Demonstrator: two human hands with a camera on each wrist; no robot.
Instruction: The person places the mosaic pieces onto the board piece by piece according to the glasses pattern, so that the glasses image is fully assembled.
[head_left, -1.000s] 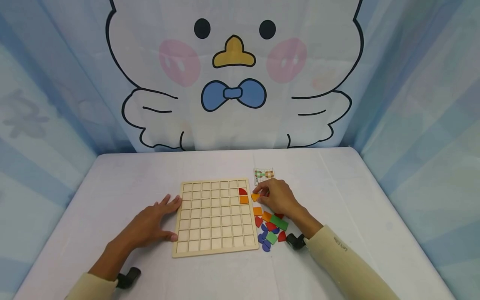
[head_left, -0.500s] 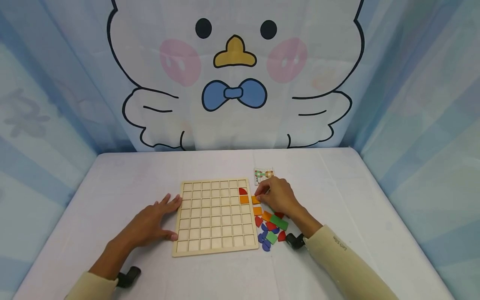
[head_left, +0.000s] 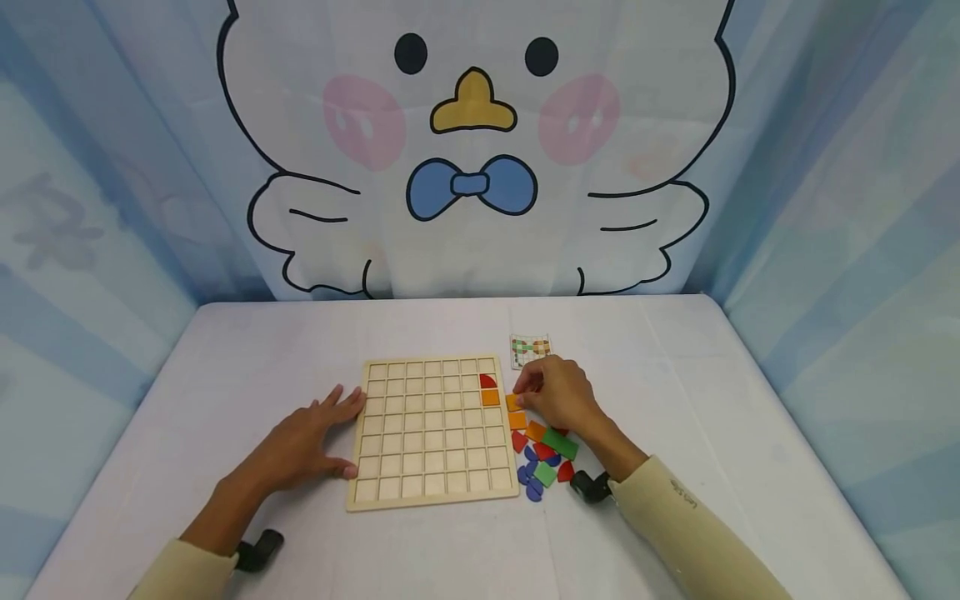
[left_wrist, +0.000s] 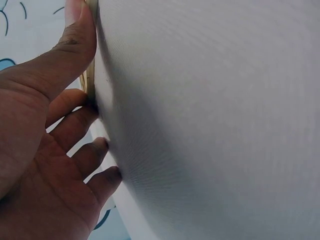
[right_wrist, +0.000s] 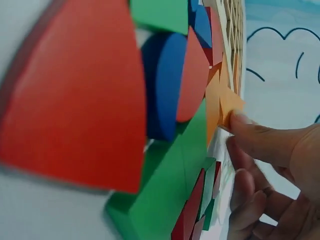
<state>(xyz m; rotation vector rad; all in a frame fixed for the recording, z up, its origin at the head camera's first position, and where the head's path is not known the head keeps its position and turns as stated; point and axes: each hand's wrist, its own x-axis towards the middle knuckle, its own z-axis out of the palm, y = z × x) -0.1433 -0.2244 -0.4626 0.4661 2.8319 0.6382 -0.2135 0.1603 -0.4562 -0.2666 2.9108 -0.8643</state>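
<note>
Orange piece: I have it right of centre in the head view, just beside the board's right edge; in the right wrist view it sits right of centre, at the thumb tip.
Right hand: the right hand (head_left: 557, 392) pinches that orange piece (head_left: 513, 403) by thumb and finger; the index fingertip is mostly hidden from my right wrist camera.
Grid board: the wooden board (head_left: 434, 439) lies flat in the lower middle of the head view.
Set in the board: near its upper right corner I see a red rounded piece (head_left: 487, 381) and, directly below it in the frame, an orange square (head_left: 491, 397).
Left hand: I see the left hand (head_left: 307, 446) left of the board, fingers spread apart, thumb and fingertips touching its left edge.
Loose pieces: right of the board lie an orange block (head_left: 517, 421), a long green block (head_left: 559, 443), a green square (head_left: 545, 474), red wedges (head_left: 566, 472) and blue rounded pieces (head_left: 534, 492), bunched close together.
Card: a small patterned card (head_left: 530, 348) lies above the right hand, partly covered by it.
Table: a white cloth (head_left: 420, 554) fills the lower frame.
Backdrop: a cartoon-printed curtain (head_left: 472, 250) spans the top.
</note>
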